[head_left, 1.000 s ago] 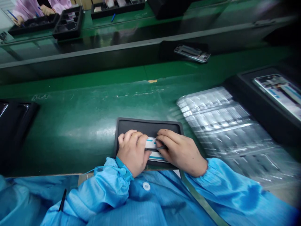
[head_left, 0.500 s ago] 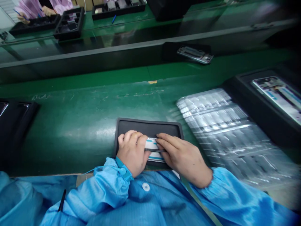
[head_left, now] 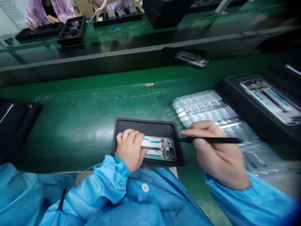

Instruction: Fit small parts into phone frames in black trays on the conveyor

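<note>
Beneath the curled left hand (head_left: 130, 150), a thin, fragile phone chassis (head_left: 160, 149) lies pinned, best gripped by its edges; right hand (head_left: 221, 157) pinches a black tool (head_left: 211, 140), perhaps tweezers.

L grip (head_left: 130, 150) palm-down, fingers curled, wrist close to torso. R grip (head_left: 218, 153) out to right, thumb & forefinger pinched.

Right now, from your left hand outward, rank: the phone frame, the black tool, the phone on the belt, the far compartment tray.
1. phone frame: under the fingers of the left hand.
2. black tool: to the right, gripped by the right hand.
3. phone on the belt: beyond, right of centre.
4. compartment tray: far side, upper left.
</note>
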`<state>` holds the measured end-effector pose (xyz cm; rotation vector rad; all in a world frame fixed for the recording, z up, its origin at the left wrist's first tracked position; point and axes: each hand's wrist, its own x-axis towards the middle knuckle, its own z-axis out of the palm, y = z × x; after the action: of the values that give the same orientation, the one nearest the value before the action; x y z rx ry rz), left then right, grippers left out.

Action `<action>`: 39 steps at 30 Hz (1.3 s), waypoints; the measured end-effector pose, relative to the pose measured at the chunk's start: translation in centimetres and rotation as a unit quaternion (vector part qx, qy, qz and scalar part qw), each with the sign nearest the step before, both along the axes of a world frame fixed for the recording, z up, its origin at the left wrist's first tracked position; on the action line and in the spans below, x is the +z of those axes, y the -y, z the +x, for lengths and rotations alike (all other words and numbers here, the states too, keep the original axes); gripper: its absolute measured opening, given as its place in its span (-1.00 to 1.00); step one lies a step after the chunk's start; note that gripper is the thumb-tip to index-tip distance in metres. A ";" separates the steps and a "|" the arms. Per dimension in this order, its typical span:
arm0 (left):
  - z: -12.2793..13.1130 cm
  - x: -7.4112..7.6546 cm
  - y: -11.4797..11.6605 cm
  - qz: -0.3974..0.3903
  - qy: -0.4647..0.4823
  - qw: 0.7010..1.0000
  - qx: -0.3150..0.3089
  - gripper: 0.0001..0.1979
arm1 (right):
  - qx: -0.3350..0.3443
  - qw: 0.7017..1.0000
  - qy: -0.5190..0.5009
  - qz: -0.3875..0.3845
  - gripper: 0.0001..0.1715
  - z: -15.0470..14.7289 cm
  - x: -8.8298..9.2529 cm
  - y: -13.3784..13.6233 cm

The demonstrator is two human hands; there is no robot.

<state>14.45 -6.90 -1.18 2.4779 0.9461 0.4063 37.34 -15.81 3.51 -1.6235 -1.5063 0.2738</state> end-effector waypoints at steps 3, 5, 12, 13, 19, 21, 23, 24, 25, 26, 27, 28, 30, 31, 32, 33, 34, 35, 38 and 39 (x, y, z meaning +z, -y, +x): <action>0.0 0.0 0.0 0.000 0.000 1.000 0.004 -0.55 | 0.014 0.999 0.002 -0.047 -0.75 -0.8 -2.1 0.4; 0.0 0.0 -0.1 -0.002 -0.004 1.000 0.003 -0.56 | -0.006 0.998 -0.012 -0.066 -0.78 -1.8 -3.5 0.2; 0.2 0.2 0.0 0.000 -0.009 1.000 0.005 -0.58 | -0.014 0.998 -0.005 -0.056 -0.86 -3.2 -5.0 -0.3; 0.2 0.3 0.0 0.001 -0.009 1.000 0.006 -0.58 | -0.008 0.999 0.004 -0.050 -0.87 -3.3 -5.0 -0.3; 0.2 0.4 -0.1 -0.002 -0.014 1.000 0.005 -0.57 | 0.014 0.998 0.046 -0.042 -0.92 -3.3 -4.5 -0.7; 0.2 0.5 -0.1 -0.002 -0.015 1.000 0.006 -0.57 | 0.015 0.998 0.048 -0.040 -0.92 -3.3 -4.5 -0.6; 0.2 0.5 -0.1 -0.003 -0.016 1.000 0.006 -0.58 | 0.010 0.999 0.033 -0.036 -0.92 -3.3 -4.5 -0.5; 0.2 0.5 -0.1 -0.005 -0.017 1.000 0.005 -0.59 | 0.009 0.999 0.022 -0.035 -0.92 -3.3 -4.6 -0.5; 0.2 0.5 -0.1 -0.006 -0.018 1.000 0.004 -0.59 | 0.007 0.999 0.011 -0.033 -0.91 -3.3 -4.6 -0.5; 0.2 0.5 -0.1 -0.007 -0.019 1.000 0.003 -0.59 | 0.006 0.999 0.003 -0.034 -0.90 -3.3 -4.6 -0.6; 0.2 0.5 -0.1 -0.008 -0.020 1.000 0.003 -0.59 | 0.007 0.999 0.001 -0.038 -0.91 -3.3 -4.5 -0.7; 0.2 0.5 -0.1 -0.009 -0.021 1.000 0.003 -0.59 | 0.009 0.999 0.003 -0.044 -0.91 -3.4 -4.5 -0.8; 0.2 0.5 -0.1 -0.010 -0.024 1.000 0.003 -0.59 | 0.015 0.998 0.015 -0.057 -0.90 -3.5 -4.2 -1.1; 0.3 0.6 -0.1 -0.010 -0.025 1.000 0.004 -0.59 | 0.019 0.997 0.022 -0.065 -0.90 -3.6 -4.1 -1.3; 0.3 0.6 -0.1 -0.011 -0.026 1.000 0.004 -0.59 | 0.024 0.997 0.030 -0.071 -0.89 -3.7 -4.0 -1.4; 0.3 0.6 -0.1 -0.012 -0.027 1.000 0.005 -0.59 | 0.025 0.996 0.036 -0.075 -0.88 -3.7 -3.9 -1.5; 0.3 0.6 -0.1 -0.013 -0.027 1.000 0.005 -0.59 | 0.024 0.996 0.042 -0.076 -0.88 -3.8 -3.8 -1.6; 0.3 0.7 -0.1 -0.014 -0.028 1.000 0.005 -0.58 | 0.021 0.996 0.046 -0.074 -0.88 -3.8 -3.9 -1.6; 0.3 0.6 -0.1 -0.015 -0.027 0.999 0.007 -0.57 | 0.005 0.997 0.047 -0.067 -0.88 -3.6 -4.1 -1.5; 0.3 0.6 -0.1 -0.016 -0.027 0.999 0.007 -0.57 | -0.002 0.997 0.042 -0.067 -0.88 -3.5 -4.2 -1.5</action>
<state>14.77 -6.83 -0.57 2.4654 0.9851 0.3285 33.81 -14.35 -0.65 -1.7626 -1.5767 0.3147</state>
